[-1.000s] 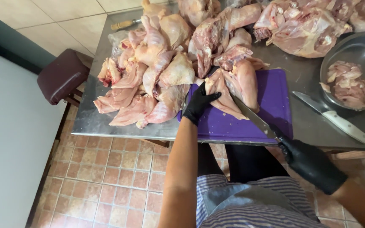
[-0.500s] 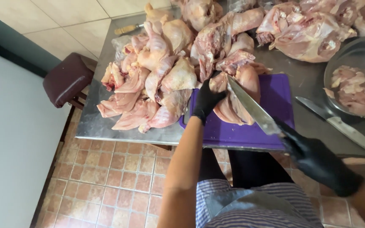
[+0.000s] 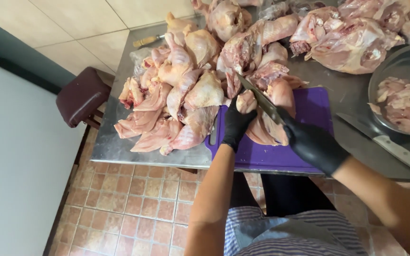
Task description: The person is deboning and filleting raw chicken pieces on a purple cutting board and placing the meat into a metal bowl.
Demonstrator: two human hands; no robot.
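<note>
Pinning the chicken piece (image 3: 262,114) on the purple board (image 3: 316,109), the left hand (image 3: 237,124) steadies it while the right hand (image 3: 312,144), clenched on the knife (image 3: 257,97), cuts.

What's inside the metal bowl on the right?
The bowl holds a heap of pale raw chicken pieces against its right side. What lies beneath them is covered, and the bowl's far right is cut off by the frame.

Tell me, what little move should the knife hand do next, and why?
Probably press the knife down through the chicken piece. The right hand holds the blade angled over that piece on the purple cutting board, and the left hand grips its end to steady it, fingers clear of the edge.
</note>
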